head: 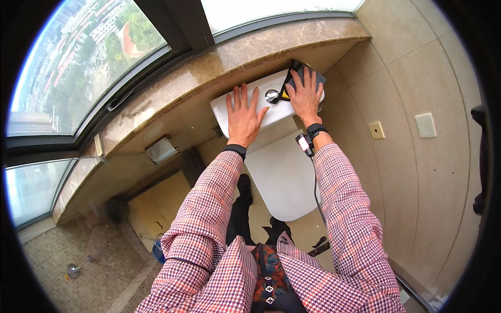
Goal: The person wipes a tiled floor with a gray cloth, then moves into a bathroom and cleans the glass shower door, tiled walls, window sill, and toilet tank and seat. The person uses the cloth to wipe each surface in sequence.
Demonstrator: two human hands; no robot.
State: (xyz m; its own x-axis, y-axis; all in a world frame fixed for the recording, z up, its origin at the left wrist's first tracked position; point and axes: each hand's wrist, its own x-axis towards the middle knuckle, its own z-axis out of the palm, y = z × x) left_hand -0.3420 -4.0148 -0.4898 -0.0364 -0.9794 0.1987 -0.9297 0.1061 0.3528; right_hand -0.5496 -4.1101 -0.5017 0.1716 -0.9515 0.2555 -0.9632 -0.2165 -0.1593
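Note:
My left hand (244,117) lies flat with spread fingers on the left part of the white toilet cistern lid (221,107). My right hand (305,94) presses on a grey cloth with black edging (319,79) at the right end of the lid; whether the fingers grip it cannot be told. A bit of yellow shows beside that palm. Between both hands sits the round chrome flush button (271,96), with the cloth's black edge touching it. Below the cistern, the white toilet seat lid (280,176) is down.
A brown marble window ledge (242,51) overhangs the cistern. On the left wall is a metal paper holder (161,150). The tiled right wall bears a socket plate (376,130) and a blank plate (425,125). A cable (318,187) hangs from my right wrist device. A blue container (158,251) stands lower left.

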